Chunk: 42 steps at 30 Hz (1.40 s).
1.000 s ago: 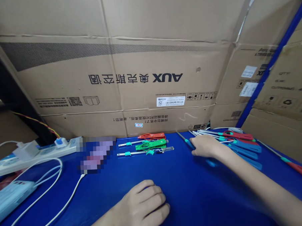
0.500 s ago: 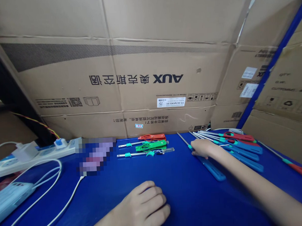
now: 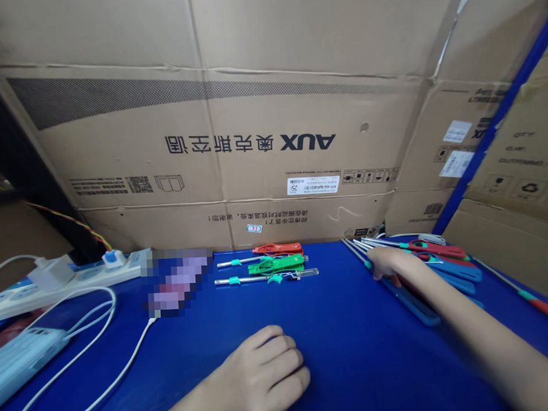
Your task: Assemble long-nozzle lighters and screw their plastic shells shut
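My right hand (image 3: 388, 266) is closed around a long-nosed lighter (image 3: 407, 299) with a blue handle, near its teal trigger, at the edge of a fan of similar lighters (image 3: 453, 271). These have blue or red handles and metal tubes pointing away to the left. My left hand (image 3: 272, 372) rests on the table at front centre with its fingers curled in; nothing shows in it. Beyond it lie a green handle shell (image 3: 276, 265), a red-orange handle shell (image 3: 278, 249), and metal tubes (image 3: 227, 281) with teal triggers. A clear tank (image 3: 309, 272) lies at one tube's end.
On the left are a white power strip (image 3: 131, 265) with plugs, a pale blue power bank (image 3: 26, 362) and a looping white cable (image 3: 130, 360). A pixelated purple object (image 3: 180, 279) lies near them. Cardboard (image 3: 250, 176) walls the back; a red-handled lighter (image 3: 544, 306) lies far right.
My right hand has moved right with the blue lighter, bringing it against the fan of lighters. My left hand stays almost still. The view has shifted slightly.
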### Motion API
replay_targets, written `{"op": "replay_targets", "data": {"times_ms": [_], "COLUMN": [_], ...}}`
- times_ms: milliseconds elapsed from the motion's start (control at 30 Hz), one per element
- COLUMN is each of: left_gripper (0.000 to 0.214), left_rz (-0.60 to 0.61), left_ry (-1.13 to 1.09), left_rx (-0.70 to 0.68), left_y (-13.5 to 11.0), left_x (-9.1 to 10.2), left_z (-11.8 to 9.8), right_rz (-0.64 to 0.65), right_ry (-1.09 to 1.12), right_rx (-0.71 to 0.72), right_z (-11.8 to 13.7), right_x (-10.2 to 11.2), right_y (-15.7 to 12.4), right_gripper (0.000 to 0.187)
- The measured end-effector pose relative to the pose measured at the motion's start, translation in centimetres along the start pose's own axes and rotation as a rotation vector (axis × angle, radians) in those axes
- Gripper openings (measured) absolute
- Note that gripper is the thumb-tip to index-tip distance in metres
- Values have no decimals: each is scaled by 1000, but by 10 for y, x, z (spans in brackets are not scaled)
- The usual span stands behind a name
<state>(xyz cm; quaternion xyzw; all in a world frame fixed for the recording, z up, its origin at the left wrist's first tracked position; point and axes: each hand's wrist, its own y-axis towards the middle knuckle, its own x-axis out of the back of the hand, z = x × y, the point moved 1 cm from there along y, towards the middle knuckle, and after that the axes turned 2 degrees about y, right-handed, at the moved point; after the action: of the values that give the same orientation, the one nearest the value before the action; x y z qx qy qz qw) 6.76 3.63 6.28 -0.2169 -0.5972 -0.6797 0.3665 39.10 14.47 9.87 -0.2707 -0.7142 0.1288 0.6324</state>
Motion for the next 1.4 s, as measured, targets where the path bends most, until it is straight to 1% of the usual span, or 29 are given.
{"op": "replay_targets", "data": {"times_ms": [100,267,333,400,467,533,667,733,833,900,967,1000,1100,1300,1400], "left_gripper": [26,24,23,23,23,24,25,25,28,31,33,34,35,32,32], "left_rz": [14,19,37,61,102,155,211,229,261,273,283,289,300,293,312], "left_ry": [-5,-2,9,23,36,45,60,81,125,135,138,139,139,159,165], "left_rx": [4,17,33,58,118,215,464,563,650,692,729,743,765,779,813], "left_y": [0,0,-1,-3,-4,-5,-11,-16,-25,-30,-34,-35,-38,-44,-47], "left_x": [0,-1,-2,-2,-3,-4,-5,-6,-7,-8,-9,-10,-10,-13,-15], "left_z": [0,2,4,8,12,18,33,41,52,58,61,62,64,68,71], "right_rz": [-3,-34,-82,-174,-291,-393,-524,-582,-676,-761,-813,-819,-775,-609,-607], "right_ry": [19,-9,-33,-64,-95,-117,-136,-145,-170,-193,-193,-183,-140,-108,-112], "right_rx": [-12,-36,-28,4,58,140,368,469,568,610,626,629,638,698,699], "right_z": [-4,-5,-5,-2,3,11,39,53,69,74,74,73,67,55,54], "right_x": [-1,1,3,5,6,5,-4,-8,-11,-11,-11,-11,-13,-17,-17], "right_y": [4,2,-2,-6,-11,-15,-24,-29,-35,-38,-38,-38,-34,-24,-21], "right_gripper": [28,22,22,21,19,16,23,23,22,19,17,16,17,29,27]}}
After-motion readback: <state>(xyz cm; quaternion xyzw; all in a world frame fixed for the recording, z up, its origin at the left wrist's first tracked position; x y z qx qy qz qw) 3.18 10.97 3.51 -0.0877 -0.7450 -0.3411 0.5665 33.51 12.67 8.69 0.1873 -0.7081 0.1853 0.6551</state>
